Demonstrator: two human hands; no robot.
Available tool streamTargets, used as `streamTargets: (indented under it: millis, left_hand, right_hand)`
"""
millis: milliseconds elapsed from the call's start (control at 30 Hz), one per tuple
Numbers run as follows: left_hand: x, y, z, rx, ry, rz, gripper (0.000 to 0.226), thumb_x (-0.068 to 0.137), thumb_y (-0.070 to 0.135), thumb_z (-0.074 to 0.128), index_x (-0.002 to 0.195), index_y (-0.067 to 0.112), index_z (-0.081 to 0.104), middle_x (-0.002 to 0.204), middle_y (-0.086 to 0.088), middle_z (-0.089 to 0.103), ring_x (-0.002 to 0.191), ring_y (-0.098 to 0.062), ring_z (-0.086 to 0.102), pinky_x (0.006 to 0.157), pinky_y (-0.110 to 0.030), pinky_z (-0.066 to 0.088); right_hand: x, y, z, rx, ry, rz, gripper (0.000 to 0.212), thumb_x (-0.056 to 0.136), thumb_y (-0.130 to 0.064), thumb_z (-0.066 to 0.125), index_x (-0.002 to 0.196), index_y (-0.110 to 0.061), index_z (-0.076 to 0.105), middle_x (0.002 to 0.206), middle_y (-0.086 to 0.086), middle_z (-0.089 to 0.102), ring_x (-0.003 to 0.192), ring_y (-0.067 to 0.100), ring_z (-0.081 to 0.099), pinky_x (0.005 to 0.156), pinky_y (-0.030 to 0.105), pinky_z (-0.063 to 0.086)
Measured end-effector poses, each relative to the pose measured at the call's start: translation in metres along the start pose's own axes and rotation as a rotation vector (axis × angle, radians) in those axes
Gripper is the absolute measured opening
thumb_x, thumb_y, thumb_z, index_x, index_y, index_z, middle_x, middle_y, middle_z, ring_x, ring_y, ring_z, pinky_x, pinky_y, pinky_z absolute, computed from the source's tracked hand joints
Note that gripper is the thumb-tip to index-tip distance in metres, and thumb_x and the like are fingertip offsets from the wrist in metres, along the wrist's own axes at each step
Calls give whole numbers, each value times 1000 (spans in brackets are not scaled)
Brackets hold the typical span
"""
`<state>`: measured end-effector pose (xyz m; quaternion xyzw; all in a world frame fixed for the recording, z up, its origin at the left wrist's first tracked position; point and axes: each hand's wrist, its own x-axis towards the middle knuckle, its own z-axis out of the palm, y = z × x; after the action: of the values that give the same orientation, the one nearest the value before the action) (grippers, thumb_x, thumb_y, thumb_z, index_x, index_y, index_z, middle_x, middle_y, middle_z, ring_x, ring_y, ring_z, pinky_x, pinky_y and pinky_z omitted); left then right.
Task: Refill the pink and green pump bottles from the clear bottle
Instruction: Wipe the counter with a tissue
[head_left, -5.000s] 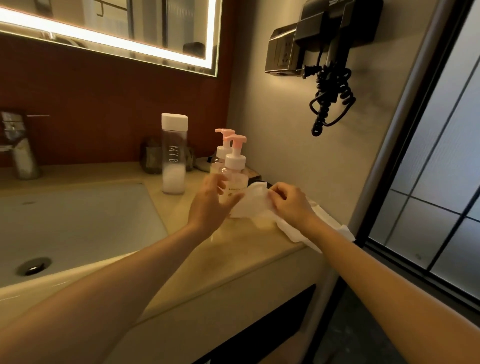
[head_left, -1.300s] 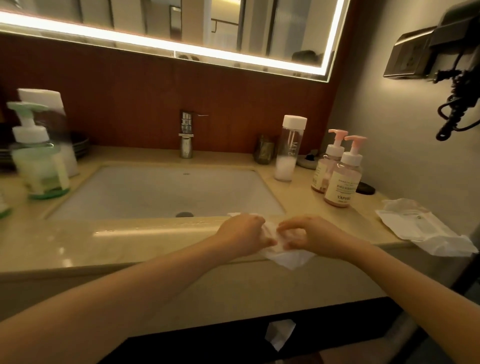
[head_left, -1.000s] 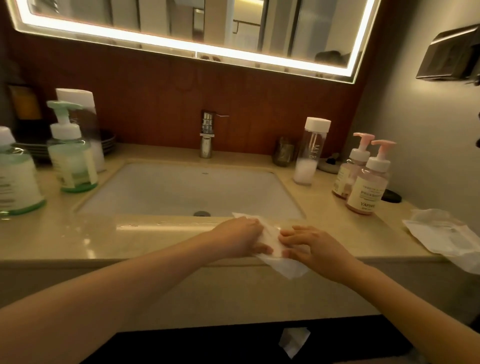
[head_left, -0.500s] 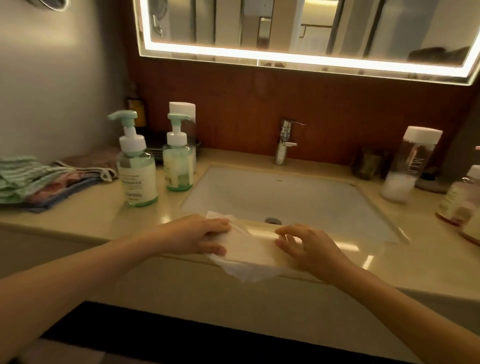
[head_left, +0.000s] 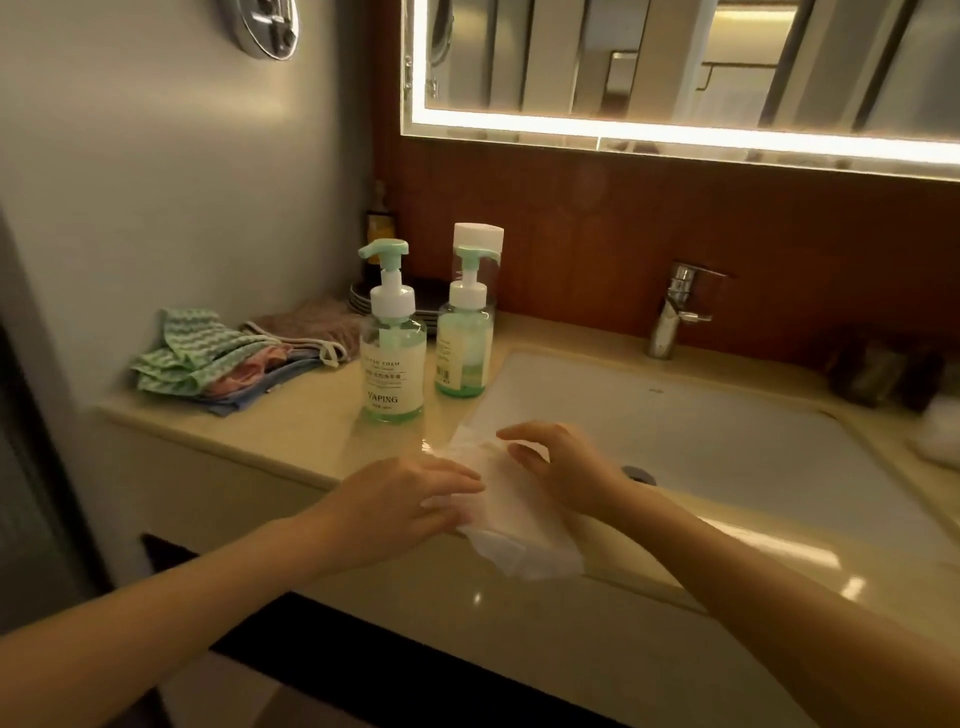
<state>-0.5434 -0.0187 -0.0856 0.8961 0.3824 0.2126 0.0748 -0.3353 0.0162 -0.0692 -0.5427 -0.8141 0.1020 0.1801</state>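
**A:** Where do the grips stand?

**B:** Both are at the front edge of the surface, on a white wipe that hangs over that edge. The left hand lays its fingers nearly straight across the wipe's left side. The right hand has bent fingers that seem to pinch the wipe's far edge. Neither hand holds a bottle.

**A:** And the bottles?

**B:** The near green pump bottle stands upright at about twelve o'clock from the left hand and ten o'clock from the right. The far green pump bottle is just beyond it toward one o'clock, beside the basin. The clear bottle, white-capped, stands directly behind the far one. I can't tell whether they touch. The pink pump bottles are out of view.

**A:** Which hand should go?

**B:** The left, I'd judge. It is nearer and has a straight path forward. All three bottles have vertical long axes, so a side-on wrap around the body suits them. The wipe would have to be let go first.

**A:** Any risk?

**B:** Reaching for the clear bottle means passing the far green pump's head, which a careless hand could knock.
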Motion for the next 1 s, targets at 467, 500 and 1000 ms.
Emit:
streamTargets:
  millis: [467,500,1000]
  left_hand:
    - [-25,-15,-1,144,87,-93,76,79,73,20,107,21,68,117,8,65,103,-11,62,85,-30,51]
    - [-24,-21,-6,143,85,-133,81,76,77,17,106,21,68,114,8,66,101,-12,62,83,-31,50]
    - [44,-56,-21,354,-41,-476,27,93,29,44,109,12,58,112,-13,60,100,-31,57,76,-33,44]
  right_hand:
    - [36,-27,24,-223,-147,-179,36,98,-31,40,127,-16,55,137,1,52,121,21,50,105,35,37]
    - [39,-29,27,-237,-148,-172,36,98,-30,39,124,-13,56,134,4,54,118,23,52,102,37,39]
    - [105,-33,50,-222,-63,37,28,94,-28,43,99,-8,62,106,11,64,97,25,58,84,37,50]
